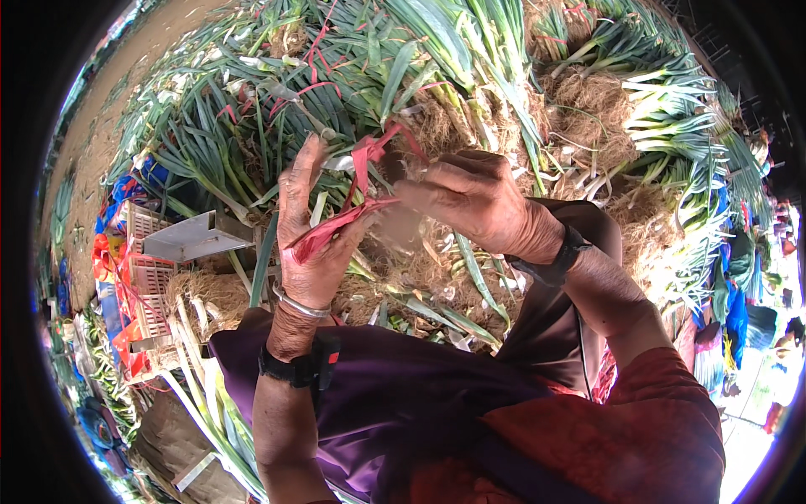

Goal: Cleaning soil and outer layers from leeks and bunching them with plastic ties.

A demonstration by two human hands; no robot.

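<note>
1. Ribbon [326,232], red and crumpled, is spanned between both hands, at eleven o'clock from centre.
2. Across the left hand [309,214], at ten o'clock, it is draped; whether it is clamped there cannot be told.
3. By the right hand [474,195], at two o'clock, an end is seemingly pinched in bunched fingers.
4. Strand-separating is judged underway; next, steady left-hand anchoring appears called for.

The right hand's [483,200] fingertips are blurred, the red ribbon [321,237] hides a strip of the left hand [326,267], the left forearm [284,428] is cut off below — and a metal channel [189,237] covers part of the plastic crate's [149,294] right edge.
</note>
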